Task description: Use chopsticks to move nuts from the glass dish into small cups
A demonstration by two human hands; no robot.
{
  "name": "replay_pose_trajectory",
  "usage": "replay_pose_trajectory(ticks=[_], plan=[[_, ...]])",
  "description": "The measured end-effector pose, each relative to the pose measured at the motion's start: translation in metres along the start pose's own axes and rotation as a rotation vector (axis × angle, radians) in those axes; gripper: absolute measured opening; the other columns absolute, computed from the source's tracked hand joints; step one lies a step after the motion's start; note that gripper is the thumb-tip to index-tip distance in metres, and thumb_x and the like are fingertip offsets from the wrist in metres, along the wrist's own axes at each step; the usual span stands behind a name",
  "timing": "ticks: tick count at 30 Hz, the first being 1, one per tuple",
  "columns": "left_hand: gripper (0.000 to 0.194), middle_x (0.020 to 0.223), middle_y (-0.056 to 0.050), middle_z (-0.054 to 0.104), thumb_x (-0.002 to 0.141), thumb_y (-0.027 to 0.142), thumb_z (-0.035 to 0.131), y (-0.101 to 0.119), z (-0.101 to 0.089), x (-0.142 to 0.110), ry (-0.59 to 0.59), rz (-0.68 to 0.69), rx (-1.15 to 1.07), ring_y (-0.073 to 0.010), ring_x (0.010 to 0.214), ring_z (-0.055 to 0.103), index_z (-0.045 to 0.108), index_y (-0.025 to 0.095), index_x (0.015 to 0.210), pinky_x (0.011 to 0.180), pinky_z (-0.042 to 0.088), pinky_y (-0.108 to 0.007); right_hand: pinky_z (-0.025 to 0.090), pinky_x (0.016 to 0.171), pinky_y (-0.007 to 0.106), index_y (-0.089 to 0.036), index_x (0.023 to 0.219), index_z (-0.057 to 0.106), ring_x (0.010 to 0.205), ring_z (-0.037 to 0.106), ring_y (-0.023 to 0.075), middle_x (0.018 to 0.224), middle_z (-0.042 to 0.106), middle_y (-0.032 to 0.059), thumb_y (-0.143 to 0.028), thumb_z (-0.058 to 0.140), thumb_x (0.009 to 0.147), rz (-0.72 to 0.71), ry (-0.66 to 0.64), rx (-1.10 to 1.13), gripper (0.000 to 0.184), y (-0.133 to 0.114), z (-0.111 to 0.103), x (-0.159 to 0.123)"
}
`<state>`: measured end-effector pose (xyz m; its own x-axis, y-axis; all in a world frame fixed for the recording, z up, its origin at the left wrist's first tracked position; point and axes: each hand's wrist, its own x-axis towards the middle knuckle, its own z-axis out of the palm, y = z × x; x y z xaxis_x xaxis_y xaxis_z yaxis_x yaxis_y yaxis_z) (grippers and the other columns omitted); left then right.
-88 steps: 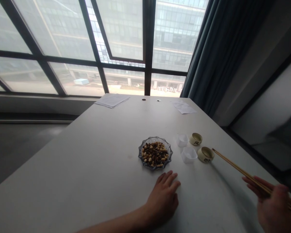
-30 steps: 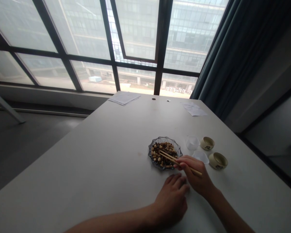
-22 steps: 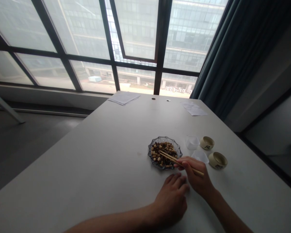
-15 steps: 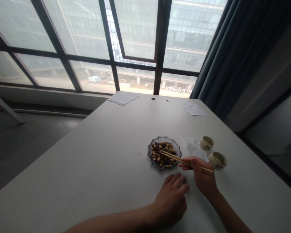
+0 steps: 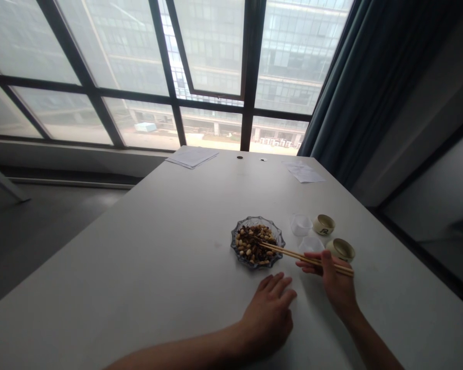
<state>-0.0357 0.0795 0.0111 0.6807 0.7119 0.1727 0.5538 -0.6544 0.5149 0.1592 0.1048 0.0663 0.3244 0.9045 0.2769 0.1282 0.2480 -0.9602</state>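
A pair of wooden chopsticks [image 5: 293,253] is in my right hand [image 5: 334,277], its fingers wrapped round their rear half. Their tips reach over the right part of a scalloped clear glass plate [image 5: 281,245]. Pale nuts and dark brown pieces, a mixed heap [image 5: 254,246], fill the plate; whether the tips pinch a piece is too small to tell. My left hand [image 5: 270,311] rests on the table in front of the plate, fingers stretched out and holding nothing. Beyond my right hand stand two clear plastic cups, one farther [image 5: 301,224] and one nearer [image 5: 310,245], partly behind the fingers.
Two cream ceramic cups with dark markings stand at the right, one farther [image 5: 324,224] and one nearer [image 5: 341,249]. Papers lie at the white table's [image 5: 158,246] far left [image 5: 192,157] and far right [image 5: 304,172] corners. Windows and a dark curtain [image 5: 332,103] rise behind.
My right hand has drawn back to the right, and the chopstick tips have shifted right across the heap. My left hand stays in place. The whole view has shifted slightly.
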Motion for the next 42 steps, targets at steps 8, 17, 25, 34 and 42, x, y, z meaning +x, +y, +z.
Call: replay_pose_trajectory(ticks=[8, 17, 25, 34, 42], plan=[[0.045, 0.157, -0.006, 0.047, 0.088, 0.018, 0.06, 0.0, -0.001, -0.001, 0.012, 0.015, -0.011, -0.0281, 0.15, 0.035, 0.057, 0.024, 0.132, 0.124, 0.023, -0.046, 0.067, 0.061, 0.033, -0.012, 0.092, 0.079, 0.064, 0.079, 0.0249, 0.075, 0.08, 0.0133, -0.057, 0.064, 0.096, 0.037, 0.008, 0.04, 0.048, -0.005, 0.005, -0.009], [0.041, 0.154, -0.005, 0.051, 0.09, 0.021, 0.063, 0.0, -0.001, -0.001, 0.023, 0.006, -0.027, -0.0261, 0.149, 0.037, 0.058, 0.025, 0.131, 0.126, 0.018, -0.042, 0.066, 0.061, 0.033, -0.016, 0.095, 0.08, 0.072, 0.08, 0.0251, 0.084, 0.081, 0.0113, -0.048, 0.062, 0.1, -0.074, -0.268, -0.007, 0.037, 0.004, 0.023, 0.0], [0.04, 0.155, -0.004, 0.05, 0.091, 0.022, 0.063, 0.0, -0.001, -0.002, 0.024, 0.003, -0.047, -0.0246, 0.149, 0.036, 0.058, 0.025, 0.13, 0.127, 0.016, -0.04, 0.067, 0.063, 0.035, -0.016, 0.094, 0.08, 0.07, 0.08, 0.0259, 0.081, 0.082, 0.0119, -0.052, 0.059, 0.101, -0.012, -0.201, 0.013, 0.042, 0.018, 0.021, -0.003], [0.041, 0.155, -0.005, 0.05, 0.09, 0.021, 0.063, 0.0, -0.001, -0.001, 0.033, 0.011, -0.052, -0.0259, 0.149, 0.036, 0.058, 0.025, 0.131, 0.126, 0.018, -0.041, 0.066, 0.062, 0.032, -0.017, 0.096, 0.079, 0.069, 0.079, 0.0237, 0.08, 0.081, 0.0099, -0.046, 0.058, 0.102, -0.079, -0.253, 0.018, 0.036, 0.011, 0.024, 0.003], [0.038, 0.153, -0.005, 0.052, 0.092, 0.022, 0.064, -0.001, 0.001, -0.002, 0.057, 0.015, -0.068, -0.0265, 0.147, 0.039, 0.059, 0.025, 0.13, 0.126, 0.019, -0.041, 0.065, 0.066, 0.03, -0.019, 0.095, 0.079, 0.076, 0.08, 0.0227, 0.089, 0.078, 0.0074, -0.043, 0.06, 0.102, -0.071, -0.402, 0.015, 0.031, 0.01, 0.036, 0.014]])
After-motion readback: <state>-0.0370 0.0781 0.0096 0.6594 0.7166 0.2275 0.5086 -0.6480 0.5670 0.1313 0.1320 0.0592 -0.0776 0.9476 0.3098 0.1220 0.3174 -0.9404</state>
